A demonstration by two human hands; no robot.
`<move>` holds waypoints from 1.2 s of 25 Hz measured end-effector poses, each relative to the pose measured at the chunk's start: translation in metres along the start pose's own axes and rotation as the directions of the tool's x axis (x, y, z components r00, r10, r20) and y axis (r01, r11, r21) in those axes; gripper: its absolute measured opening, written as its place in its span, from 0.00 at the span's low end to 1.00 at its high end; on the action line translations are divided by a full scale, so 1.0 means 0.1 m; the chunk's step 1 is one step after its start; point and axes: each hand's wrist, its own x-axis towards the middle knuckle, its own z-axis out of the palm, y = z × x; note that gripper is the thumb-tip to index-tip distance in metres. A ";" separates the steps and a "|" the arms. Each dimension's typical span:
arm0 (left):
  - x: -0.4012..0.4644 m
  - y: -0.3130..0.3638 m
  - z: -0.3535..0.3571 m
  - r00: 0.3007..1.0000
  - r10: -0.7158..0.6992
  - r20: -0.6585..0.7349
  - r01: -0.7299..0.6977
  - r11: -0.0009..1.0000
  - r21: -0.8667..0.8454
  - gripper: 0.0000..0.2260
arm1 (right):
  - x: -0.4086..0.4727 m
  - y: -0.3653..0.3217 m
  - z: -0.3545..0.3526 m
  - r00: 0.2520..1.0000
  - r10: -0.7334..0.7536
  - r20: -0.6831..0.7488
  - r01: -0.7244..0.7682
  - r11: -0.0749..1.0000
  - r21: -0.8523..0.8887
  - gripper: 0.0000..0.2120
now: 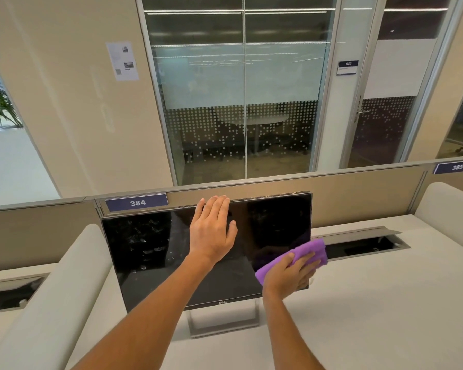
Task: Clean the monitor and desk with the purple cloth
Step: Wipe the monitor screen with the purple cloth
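A black monitor point(150, 252) stands on a silver foot on the white desk point(372, 303), its dark screen marked with smudges on the left half. My left hand point(211, 231) lies flat with straight fingers against the upper middle of the screen, fingertips at the top edge. My right hand point(292, 273) presses the folded purple cloth point(309, 251) against the screen's lower right corner, fingers spread over the cloth.
A beige partition point(358, 193) with labels 384 and 385 runs behind the desk. An open cable tray point(369, 243) sits right of the monitor, another at far left point(11, 292). Curved white dividers point(64, 276) flank the desk on both sides.
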 end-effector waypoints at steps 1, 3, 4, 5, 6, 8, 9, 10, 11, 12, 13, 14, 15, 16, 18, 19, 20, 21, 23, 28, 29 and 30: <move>0.00 0.00 -0.01 1.000 -0.001 0.004 0.001 1.000 0.001 0.23 | 0.00 -0.05 0.00 1.000 0.016 0.003 -0.016 1.000 -0.003 0.30; 0.00 0.00 -0.03 1.000 -0.003 0.011 0.003 1.000 -0.001 0.23 | 0.06 -0.24 0.02 1.000 0.003 -0.006 -0.004 1.000 -0.008 0.29; 0.00 0.00 -0.04 1.000 0.000 0.013 0.000 1.000 -0.004 0.24 | 0.11 -0.38 0.03 0.999 -0.031 -0.016 0.031 0.999 -0.013 0.29; 0.00 0.01 -0.04 1.000 0.004 0.014 -0.003 1.000 -0.005 0.24 | 0.18 -0.52 0.04 0.996 -0.082 -0.031 0.081 0.996 -0.025 0.28; 0.00 0.00 -0.04 1.000 0.005 0.018 -0.005 1.000 -0.003 0.24 | 0.26 -0.67 0.05 0.989 -0.138 -0.049 0.136 0.990 -0.039 0.27; 0.01 0.00 -0.05 1.000 0.001 0.028 -0.001 1.000 0.000 0.24 | 0.41 -0.91 0.06 0.973 -0.218 -0.079 0.214 0.975 -0.057 0.27; 0.02 0.00 -0.05 1.000 -0.001 0.028 0.001 1.000 0.000 0.24 | 0.45 -0.98 0.06 0.968 -0.233 -0.091 0.228 0.972 -0.058 0.27; 0.01 0.00 -0.04 1.000 -0.002 0.028 0.002 1.000 -0.002 0.24 | 0.49 -1.00 0.06 0.967 -0.235 -0.100 0.231 0.971 -0.053 0.27; 0.01 0.00 -0.04 1.000 0.000 0.029 0.000 1.000 -0.005 0.24 | 0.50 -0.99 0.06 0.965 -0.241 -0.107 0.237 0.970 -0.050 0.27; 0.00 0.00 -0.03 1.000 0.002 0.029 -0.002 1.000 -0.007 0.23 | 0.50 -0.94 0.05 0.962 -0.251 -0.109 0.247 0.968 -0.051 0.27; 0.00 0.00 -0.03 1.000 0.002 0.025 -0.002 1.000 -0.009 0.23 | 0.48 -0.88 0.06 0.961 -0.255 -0.106 0.251 0.967 -0.051 0.27; 0.01 0.00 -0.03 1.000 -0.001 0.024 0.001 1.000 -0.013 0.23 | 0.45 -0.79 0.06 0.965 -0.241 -0.099 0.237 0.970 -0.046 0.27; 0.01 -0.01 -0.02 1.000 -0.004 0.026 0.004 1.000 -0.016 0.23 | 0.40 -0.68 0.06 0.974 -0.207 -0.089 0.204 0.978 -0.037 0.27; 0.01 -0.01 -0.02 1.000 -0.005 0.028 0.006 1.000 -0.018 0.24 | 0.34 -0.56 0.06 0.983 -0.163 -0.080 0.161 0.987 -0.029 0.27; 0.00 0.00 -0.03 1.000 -0.004 0.028 0.005 1.000 -0.016 0.24 | 0.21 -0.31 0.05 0.995 -0.078 -0.066 0.077 0.997 -0.017 0.28; 0.00 0.01 -0.03 1.000 -0.002 0.031 0.002 1.000 -0.015 0.24 | 0.16 -0.21 0.04 0.998 -0.041 -0.053 0.041 0.999 -0.007 0.29; 0.00 0.01 -0.04 0.999 0.001 0.034 0.000 1.000 -0.016 0.24 | 0.13 -0.16 0.04 0.999 -0.013 -0.037 0.013 1.000 0.001 0.29; -0.01 0.01 -0.04 0.999 0.001 0.034 -0.001 1.000 -0.017 0.24 | 0.11 -0.15 0.04 1.000 0.008 -0.025 -0.008 1.000 0.002 0.29; -0.01 0.00 -0.05 0.999 -0.004 0.036 0.005 1.000 -0.017 0.24 | 0.12 -0.26 0.04 0.999 0.039 -0.028 -0.039 0.999 0.001 0.29; 0.00 0.02 -0.06 0.999 -0.011 0.040 0.012 1.000 -0.019 0.24 | 0.28 -0.74 0.07 0.986 -0.158 -0.053 0.156 0.987 -0.049 0.27; 0.00 0.02 -0.06 0.999 -0.013 0.043 0.013 1.000 -0.020 0.24 | 0.33 -0.84 0.08 0.976 -0.208 -0.061 0.204 0.977 -0.065 0.27; 0.00 0.02 -0.05 0.999 -0.014 0.043 0.015 1.000 -0.019 0.24 | 0.36 -0.94 0.09 0.966 -0.248 -0.070 0.242 0.967 -0.083 0.27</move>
